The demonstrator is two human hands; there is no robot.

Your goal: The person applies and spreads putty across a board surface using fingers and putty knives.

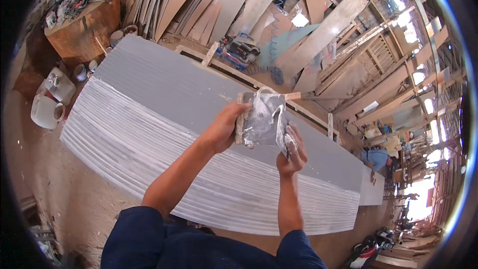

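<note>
My left hand (226, 125) grips the wooden-edged left side of a small flat board (256, 132), thumb on top. The board's grey face is smeared with white putty (261, 107). At its right edge my right hand (295, 150) is closed on a thin, putty-coated piece that looks like a scraper (281, 128); the fingers partly hide it. White putty coats those fingers too. Both hands are above a long grey panel (164, 79), whose near half is ribbed with whitish grooves (149, 124).
White plastic jugs (47, 104) and small cans stand left of the panel. Tools lie on a wood stump (84, 25). Beyond the panel are a power tool (239, 52), a coiled blue hose (275, 45) and leaning boards. At right, a person in blue (377, 159) bends down.
</note>
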